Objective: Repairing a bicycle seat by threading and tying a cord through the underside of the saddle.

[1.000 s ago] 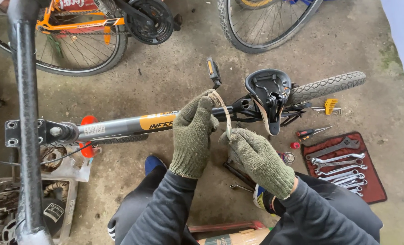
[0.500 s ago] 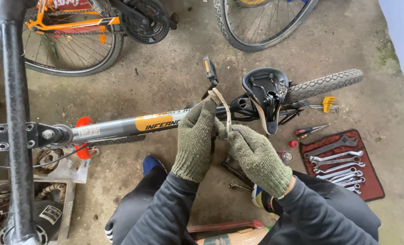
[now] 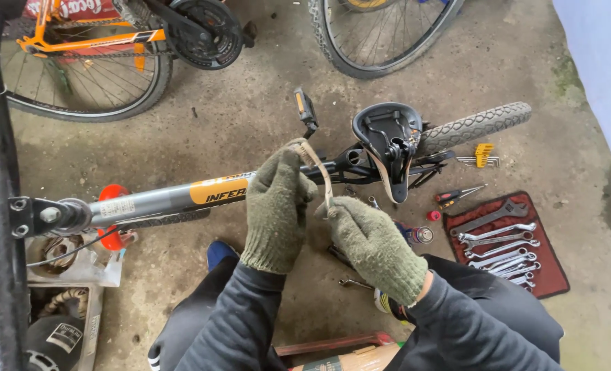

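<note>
A grey and orange bicycle frame lies upside down across the concrete floor, its black saddle resting on the ground. Both my hands wear green knitted gloves. My left hand grips the upper end of a narrow beige strap right over the frame tube. My right hand pinches the strap's lower end just below the tube. The strap curves over the frame between the two hands.
A red roll of wrenches lies at the right, with a yellow hex key set and a red-handled screwdriver nearby. An orange bicycle and another wheel stand at the back. Boxes of parts sit at the left.
The view has shifted slightly. Both hands stay on the strap at the frame tube; my right hand has dropped a little lower along the strap.
</note>
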